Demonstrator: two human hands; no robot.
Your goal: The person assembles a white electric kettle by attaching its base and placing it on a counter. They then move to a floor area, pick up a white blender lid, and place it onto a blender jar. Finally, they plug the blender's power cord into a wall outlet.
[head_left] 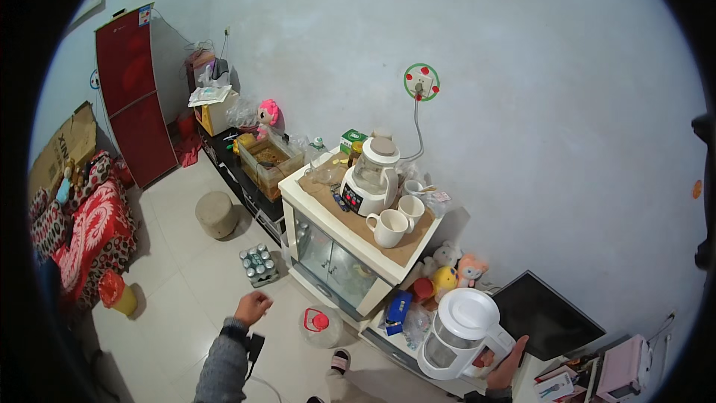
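My right hand [507,364] is closed round the white handle of a clear kettle [461,334] with a round white lid, held up in front of the low cabinet at the lower right. My left hand [254,307] hangs over the floor with its fingers loosely curled; nothing shows in it. On the white cabinet [328,250] ahead, a glass health pot [373,179] stands on its white electric base. Right in front of it are two white mugs, one nearer [388,228] and one behind [411,210].
A plastic water jug [321,327] with a red cap stands on the floor near my foot. Beyond it are a shrink-wrapped pack of cans [258,265] and a round stool [215,215]. Plush toys [455,269] and a dark screen [548,315] sit at the right.
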